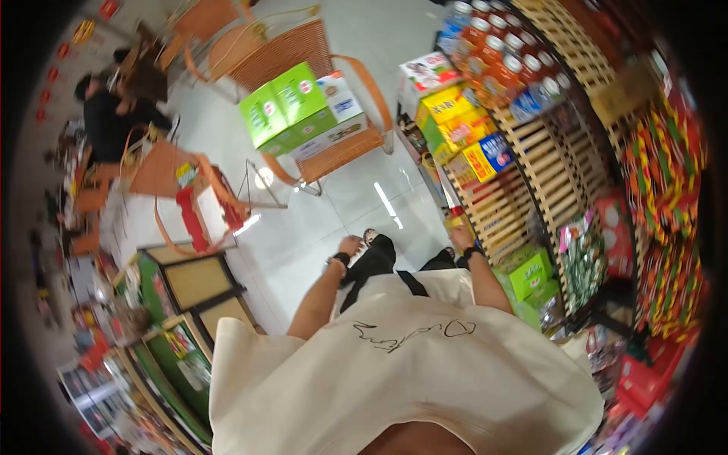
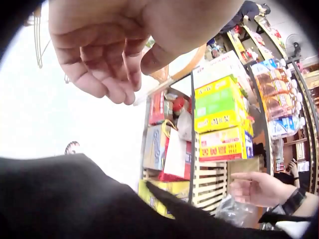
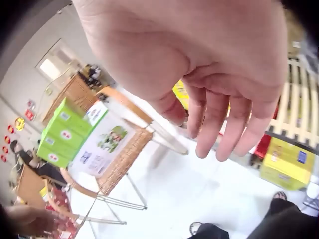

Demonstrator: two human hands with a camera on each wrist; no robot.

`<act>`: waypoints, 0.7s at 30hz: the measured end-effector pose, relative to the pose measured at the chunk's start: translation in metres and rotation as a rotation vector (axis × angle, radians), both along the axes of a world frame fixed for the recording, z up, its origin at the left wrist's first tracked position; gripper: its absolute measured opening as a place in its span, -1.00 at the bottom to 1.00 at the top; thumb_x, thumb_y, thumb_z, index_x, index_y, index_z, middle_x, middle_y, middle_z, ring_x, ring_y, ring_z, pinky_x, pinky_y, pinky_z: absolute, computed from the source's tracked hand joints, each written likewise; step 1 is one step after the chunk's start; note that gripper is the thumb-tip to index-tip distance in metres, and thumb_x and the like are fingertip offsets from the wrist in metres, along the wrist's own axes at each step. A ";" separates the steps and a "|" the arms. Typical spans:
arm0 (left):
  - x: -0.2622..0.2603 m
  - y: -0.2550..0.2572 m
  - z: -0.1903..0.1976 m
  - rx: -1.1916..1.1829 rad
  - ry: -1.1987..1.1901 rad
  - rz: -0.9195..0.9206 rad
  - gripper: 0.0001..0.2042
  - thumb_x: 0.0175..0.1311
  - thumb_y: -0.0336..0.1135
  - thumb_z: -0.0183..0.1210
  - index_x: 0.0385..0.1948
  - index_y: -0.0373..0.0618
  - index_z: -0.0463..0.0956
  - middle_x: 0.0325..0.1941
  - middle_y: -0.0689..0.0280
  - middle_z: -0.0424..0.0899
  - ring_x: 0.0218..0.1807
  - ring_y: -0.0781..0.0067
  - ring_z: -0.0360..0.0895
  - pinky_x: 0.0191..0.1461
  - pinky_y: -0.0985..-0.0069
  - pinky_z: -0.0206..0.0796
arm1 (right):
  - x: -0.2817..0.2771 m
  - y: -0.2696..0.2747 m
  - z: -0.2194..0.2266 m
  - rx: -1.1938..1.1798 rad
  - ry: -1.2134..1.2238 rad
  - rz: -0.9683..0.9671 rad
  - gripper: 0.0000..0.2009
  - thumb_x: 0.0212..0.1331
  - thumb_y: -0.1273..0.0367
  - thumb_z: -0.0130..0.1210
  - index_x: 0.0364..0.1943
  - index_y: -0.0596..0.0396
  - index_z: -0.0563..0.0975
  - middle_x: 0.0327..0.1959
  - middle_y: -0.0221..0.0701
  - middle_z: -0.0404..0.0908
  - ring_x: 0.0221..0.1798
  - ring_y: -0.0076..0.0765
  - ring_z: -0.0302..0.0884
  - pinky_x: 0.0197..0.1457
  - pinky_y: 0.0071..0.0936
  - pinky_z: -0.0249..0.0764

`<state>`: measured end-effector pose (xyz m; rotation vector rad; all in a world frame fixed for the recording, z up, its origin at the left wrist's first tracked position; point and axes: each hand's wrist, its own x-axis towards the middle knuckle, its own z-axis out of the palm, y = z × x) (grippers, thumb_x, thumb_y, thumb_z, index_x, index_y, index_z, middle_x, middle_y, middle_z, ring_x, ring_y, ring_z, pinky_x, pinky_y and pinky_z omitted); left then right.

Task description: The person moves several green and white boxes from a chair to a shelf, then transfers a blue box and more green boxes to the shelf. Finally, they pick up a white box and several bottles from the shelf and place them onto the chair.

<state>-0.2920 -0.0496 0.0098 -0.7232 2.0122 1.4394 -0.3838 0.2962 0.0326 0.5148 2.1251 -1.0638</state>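
The left hand (image 1: 350, 246) hangs beside the left leg in the head view, holding nothing. In the left wrist view the left hand (image 2: 107, 55) has loosely bent fingers over the floor. The right hand (image 1: 462, 238) hangs near the slatted shelf's lower edge; in the right wrist view the right hand (image 3: 209, 84) has relaxed fingers pointing down, nothing in them. Yellow and blue boxes (image 1: 485, 157) sit on the slatted shelf (image 1: 497, 216) to the right. Green cartons (image 1: 287, 106) and a white box stand on a woven chair (image 1: 303, 47) ahead.
Bottled drinks (image 1: 500, 64) fill the upper shelf at right. A second chair (image 1: 163, 171) with a red item stands at left, near a seated person (image 1: 106, 121). A green-lined rack (image 1: 171, 353) is at lower left. Tiled floor (image 1: 371, 189) lies between chairs and shelf.
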 end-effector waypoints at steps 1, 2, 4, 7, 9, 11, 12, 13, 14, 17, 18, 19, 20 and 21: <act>-0.004 -0.022 0.018 0.035 -0.048 0.166 -0.75 -0.09 -0.25 -0.14 -0.48 -0.19 0.42 -0.62 0.24 0.49 -0.57 0.49 0.42 -0.51 0.63 0.26 | -0.015 -0.031 0.005 -0.084 0.111 0.082 -0.72 -0.18 0.24 -0.15 -0.49 0.18 0.41 -0.66 -0.34 0.45 -0.63 -0.47 0.38 -0.65 -0.58 0.27; -0.002 -0.050 0.017 -0.037 0.017 0.170 -0.76 -0.09 -0.26 -0.16 -0.49 -0.20 0.42 -0.61 0.22 0.49 -0.57 0.48 0.42 -0.51 0.63 0.26 | -0.029 -0.059 -0.001 -0.155 0.118 0.150 -0.74 -0.17 0.27 -0.17 -0.47 0.17 0.41 -0.64 -0.33 0.46 -0.59 -0.46 0.40 -0.54 -0.59 0.29; 0.013 -0.088 0.024 -0.094 0.085 0.328 -0.76 -0.09 -0.29 -0.17 -0.49 -0.22 0.42 -0.59 0.20 0.49 -0.58 0.47 0.43 -0.53 0.63 0.26 | -0.049 -0.114 -0.004 -0.299 0.194 0.263 -0.74 -0.11 0.27 -0.14 -0.44 0.20 0.39 -0.58 -0.35 0.44 -0.56 -0.48 0.36 -0.52 -0.60 0.29; 0.035 -0.126 0.036 -0.087 0.081 0.590 -0.77 -0.09 -0.31 -0.17 -0.47 -0.21 0.41 -0.58 0.21 0.49 -0.60 0.49 0.41 -0.57 0.64 0.23 | -0.064 -0.190 0.045 -0.327 0.164 0.450 -0.75 -0.10 0.26 -0.15 -0.44 0.18 0.39 -0.56 -0.38 0.43 -0.57 -0.51 0.34 -0.54 -0.61 0.27; 0.041 -0.141 0.035 -0.095 0.059 0.690 -0.77 -0.10 -0.31 -0.17 -0.46 -0.20 0.41 -0.57 0.22 0.49 -0.62 0.51 0.39 -0.59 0.66 0.20 | -0.073 -0.227 0.061 -0.391 0.053 0.562 -0.76 -0.09 0.26 -0.15 -0.43 0.15 0.38 -0.56 -0.42 0.42 -0.58 -0.55 0.33 -0.56 -0.65 0.25; 0.047 -0.138 0.037 0.123 -0.033 0.797 -0.78 -0.09 -0.31 -0.17 -0.44 -0.17 0.40 -0.58 0.26 0.48 -0.68 0.56 0.33 -0.64 0.70 0.14 | -0.077 -0.252 0.057 -0.420 0.000 0.560 -0.76 -0.09 0.26 -0.16 -0.42 0.13 0.38 -0.56 -0.44 0.42 -0.58 -0.57 0.32 -0.57 -0.69 0.24; 0.045 -0.134 0.048 0.167 -0.026 0.794 -0.77 -0.08 -0.30 -0.17 -0.41 -0.15 0.39 -0.56 0.30 0.47 -0.65 0.60 0.30 -0.63 0.72 0.11 | -0.080 -0.262 0.054 -0.451 -0.047 0.550 -0.77 -0.08 0.26 -0.16 -0.41 0.11 0.38 -0.56 -0.46 0.42 -0.58 -0.60 0.31 -0.57 -0.72 0.22; 0.041 -0.131 0.053 0.172 -0.026 0.802 -0.77 -0.08 -0.30 -0.17 -0.41 -0.15 0.39 -0.56 0.30 0.47 -0.65 0.60 0.30 -0.63 0.72 0.11 | -0.081 -0.272 0.058 -0.447 -0.050 0.558 -0.77 -0.08 0.26 -0.16 -0.41 0.11 0.38 -0.56 -0.46 0.42 -0.58 -0.60 0.31 -0.57 -0.72 0.22; 0.036 -0.129 0.059 0.232 0.011 0.796 -0.77 -0.07 -0.28 -0.16 -0.40 -0.13 0.38 -0.53 0.31 0.47 -0.61 0.60 0.31 -0.61 0.71 0.12 | -0.082 -0.281 0.063 -0.454 -0.069 0.566 -0.78 -0.09 0.26 -0.15 -0.43 0.11 0.39 -0.58 -0.46 0.41 -0.59 -0.62 0.30 -0.60 -0.73 0.20; 0.012 -0.127 0.077 0.317 0.074 0.783 -0.76 -0.05 -0.25 -0.16 -0.37 -0.11 0.37 -0.47 0.33 0.46 -0.53 0.61 0.33 -0.55 0.70 0.14 | -0.093 -0.304 0.079 -0.476 -0.076 0.591 -0.78 -0.10 0.25 -0.13 -0.45 0.11 0.39 -0.60 -0.47 0.41 -0.61 -0.63 0.29 -0.62 -0.74 0.20; 0.003 -0.129 0.084 0.344 0.101 0.769 -0.76 -0.03 -0.24 -0.17 -0.36 -0.10 0.36 -0.45 0.35 0.46 -0.50 0.61 0.33 -0.52 0.70 0.15 | -0.098 -0.311 0.083 -0.491 -0.064 0.564 -0.78 -0.10 0.25 -0.13 -0.45 0.11 0.39 -0.60 -0.47 0.41 -0.61 -0.63 0.29 -0.61 -0.75 0.21; -0.006 -0.132 0.090 0.340 0.101 0.768 -0.76 -0.03 -0.24 -0.17 -0.36 -0.10 0.36 -0.45 0.35 0.46 -0.50 0.61 0.33 -0.52 0.70 0.15 | -0.103 -0.319 0.089 -0.506 -0.052 0.536 -0.78 -0.10 0.25 -0.13 -0.46 0.11 0.39 -0.60 -0.47 0.41 -0.61 -0.63 0.29 -0.61 -0.75 0.21; -0.016 -0.135 0.097 0.348 0.133 0.760 -0.76 -0.02 -0.23 -0.18 -0.36 -0.09 0.36 -0.45 0.35 0.45 -0.49 0.61 0.33 -0.49 0.70 0.15 | -0.110 -0.326 0.095 -0.479 -0.031 0.527 -0.79 -0.10 0.25 -0.12 -0.47 0.10 0.40 -0.59 -0.48 0.42 -0.60 -0.63 0.30 -0.61 -0.75 0.22; -0.026 -0.139 0.101 0.356 0.168 0.749 -0.77 0.00 -0.23 -0.18 -0.36 -0.09 0.36 -0.44 0.35 0.45 -0.49 0.61 0.33 -0.47 0.71 0.15 | -0.116 -0.332 0.098 -0.482 -0.025 0.524 -0.79 -0.10 0.25 -0.12 -0.47 0.10 0.40 -0.59 -0.48 0.42 -0.60 -0.63 0.30 -0.61 -0.75 0.22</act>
